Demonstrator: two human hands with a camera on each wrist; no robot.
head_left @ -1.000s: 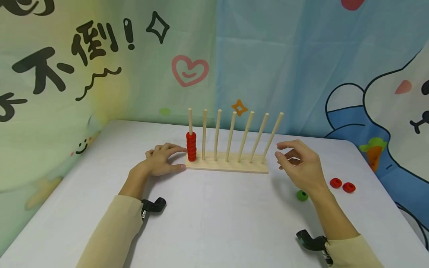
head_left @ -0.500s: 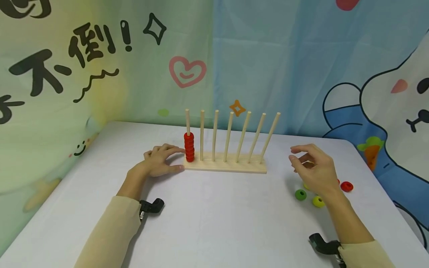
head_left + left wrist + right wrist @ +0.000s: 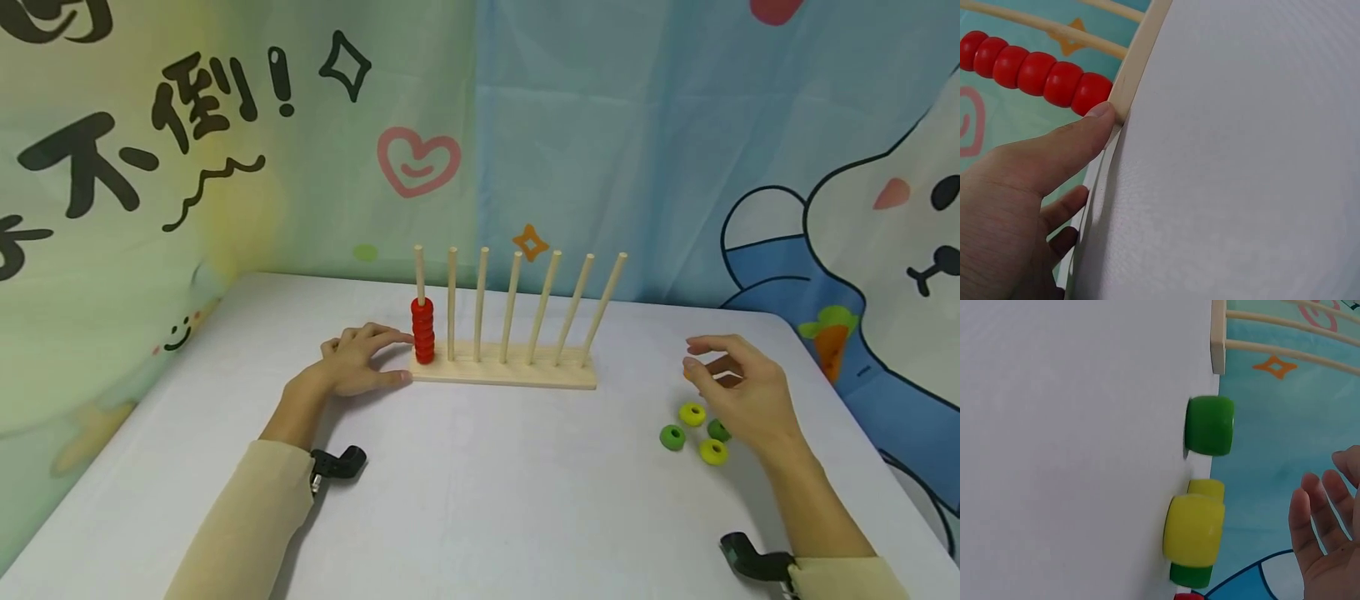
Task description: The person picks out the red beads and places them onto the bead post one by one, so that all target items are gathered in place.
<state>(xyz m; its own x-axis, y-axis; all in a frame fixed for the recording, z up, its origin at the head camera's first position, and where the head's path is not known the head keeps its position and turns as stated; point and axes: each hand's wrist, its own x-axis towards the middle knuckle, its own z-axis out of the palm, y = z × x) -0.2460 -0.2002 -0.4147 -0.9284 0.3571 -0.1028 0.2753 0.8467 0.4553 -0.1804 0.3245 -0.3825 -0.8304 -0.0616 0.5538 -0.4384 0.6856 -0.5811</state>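
Note:
A wooden peg stand (image 3: 502, 375) stands on the table, with several red beads (image 3: 423, 332) stacked on its leftmost peg. The other pegs are bare. At the stand's left end, my left hand (image 3: 352, 364) holds the base between thumb and index finger; the left wrist view shows the thumb (image 3: 1088, 134) against its edge, while the index finger is hidden there. Above the loose beads hovers my right hand (image 3: 750, 400), fingers loosely bent around nothing visible. Near it lie a green bead (image 3: 672, 437), a yellow bead (image 3: 713, 452), a second yellow bead (image 3: 692, 414) and a partly covered green bead (image 3: 718, 430).
A red bead (image 3: 1189, 596) peeks in at the bottom of the right wrist view. A speck of orange (image 3: 686, 373) shows by the right thumb, too small to identify. The white table (image 3: 480, 492) meets a printed cloth backdrop (image 3: 570, 125) behind the stand.
My right hand has moved right and nearer, away from the stand. Yellow and green beads have come into view; the loose red ones are now covered in the head view. My left hand stays put.

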